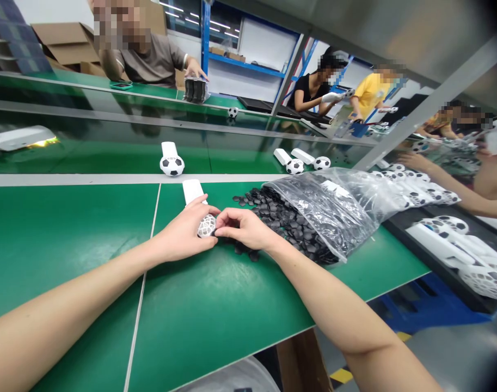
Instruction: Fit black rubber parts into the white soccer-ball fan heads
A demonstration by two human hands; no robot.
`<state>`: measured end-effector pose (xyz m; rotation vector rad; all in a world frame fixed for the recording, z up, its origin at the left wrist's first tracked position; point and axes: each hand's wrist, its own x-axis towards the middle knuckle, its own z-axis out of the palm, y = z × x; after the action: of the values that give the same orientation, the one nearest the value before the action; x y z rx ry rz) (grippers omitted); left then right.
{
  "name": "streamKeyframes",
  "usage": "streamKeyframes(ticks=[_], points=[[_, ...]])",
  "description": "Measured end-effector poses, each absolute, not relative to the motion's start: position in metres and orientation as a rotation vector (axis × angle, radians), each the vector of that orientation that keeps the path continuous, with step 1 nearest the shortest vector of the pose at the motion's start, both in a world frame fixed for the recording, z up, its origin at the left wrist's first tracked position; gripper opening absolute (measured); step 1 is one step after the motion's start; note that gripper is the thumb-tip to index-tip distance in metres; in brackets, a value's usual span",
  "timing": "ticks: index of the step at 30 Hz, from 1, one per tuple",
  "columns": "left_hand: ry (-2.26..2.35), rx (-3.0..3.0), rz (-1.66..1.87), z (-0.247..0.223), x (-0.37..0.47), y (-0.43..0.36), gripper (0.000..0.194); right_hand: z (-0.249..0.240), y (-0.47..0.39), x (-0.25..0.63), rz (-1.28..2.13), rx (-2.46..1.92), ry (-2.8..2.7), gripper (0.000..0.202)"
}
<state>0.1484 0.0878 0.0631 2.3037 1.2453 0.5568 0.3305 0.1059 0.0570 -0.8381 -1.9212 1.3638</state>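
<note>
One white plastic device with a soccer-ball end point(193, 191) is steadied on the green tabletop point(85, 228) by the curved left hand point(183, 231); at the ball's right edge, a small black piece point(214, 233) appears pinched by the right hand point(248, 228). Square, braced pressing seems best. The device's long axis is angled away, slightly leftward, ball end nearest.

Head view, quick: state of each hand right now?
Left hand: closed around the white ball-shaped part.
Right hand: at that part's edge; whether gripping anything cannot be told.

Head-worn view, forward and down
</note>
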Motion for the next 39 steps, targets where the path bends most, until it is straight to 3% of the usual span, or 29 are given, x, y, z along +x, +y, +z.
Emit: streamKeyframes(ticks=[16, 18, 23, 25, 34, 39], points=[[1.291, 2.257, 0.569, 0.065, 0.151, 0.086, 0.034, 0.057, 0.111, 0.33, 1.347, -1.009, -1.949, 0.021], [1.28, 2.262, 0.563, 0.066, 0.151, 0.086, 0.033, 0.056, 0.119, 0.336, 1.192, -1.056, -1.985, 0.021], [1.287, 2.23, 0.633, 0.064, 0.153, 0.084, 0.033, 0.051, 0.138, 0.355, 0.33, -1.536, -2.151, 0.019], [1.307, 2.22, 0.678, 0.062, 0.155, 0.083, 0.029, 0.049, 0.14, 0.357, 0.226, -1.625, -2.245, 0.021], [1.118, 2.269, 0.605, 0.063, 0.153, 0.089, 0.026, 0.055, 0.14, 0.358, 0.319, -1.61, -2.324, 0.012], [1.269, 2.231, 0.565, 0.067, 0.143, 0.093, 0.051, 0.062, 0.131, 0.362, 0.336, -1.508, -2.367, 0.01]])
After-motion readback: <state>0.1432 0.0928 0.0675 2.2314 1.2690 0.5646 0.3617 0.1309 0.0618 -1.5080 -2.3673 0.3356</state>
